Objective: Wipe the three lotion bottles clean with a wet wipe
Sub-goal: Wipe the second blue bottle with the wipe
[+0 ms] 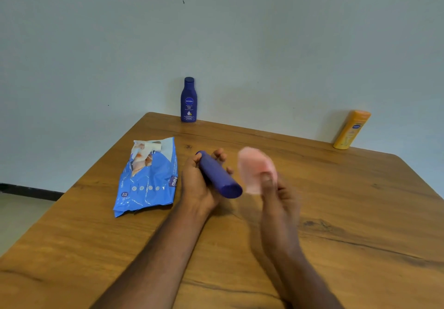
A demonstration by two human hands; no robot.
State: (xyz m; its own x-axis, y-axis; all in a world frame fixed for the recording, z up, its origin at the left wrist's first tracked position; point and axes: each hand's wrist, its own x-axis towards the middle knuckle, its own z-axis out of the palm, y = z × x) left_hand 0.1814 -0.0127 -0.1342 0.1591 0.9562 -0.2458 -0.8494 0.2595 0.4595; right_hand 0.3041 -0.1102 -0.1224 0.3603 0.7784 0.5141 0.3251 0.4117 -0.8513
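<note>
Right now the left hand (pixel 200 186) is wrapped round a dark blue lotion bottle (pixel 219 175), held tilted above the wooden table (pixel 336 212), base toward the camera. Just beside it, apart, the right hand (pixel 276 195) pinches a pale pink wet wipe (pixel 254 169), blurred. Smooth, rounded plastic could slip or roll in the palm once damp. A Nivea bottle (pixel 189 100) stands upright at the far edge; an orange-yellow bottle (pixel 352 129) stands by the wall, risking a knock. The glossy blue wipes packet (pixel 147 178) lies crumpled, left of the hands
</note>
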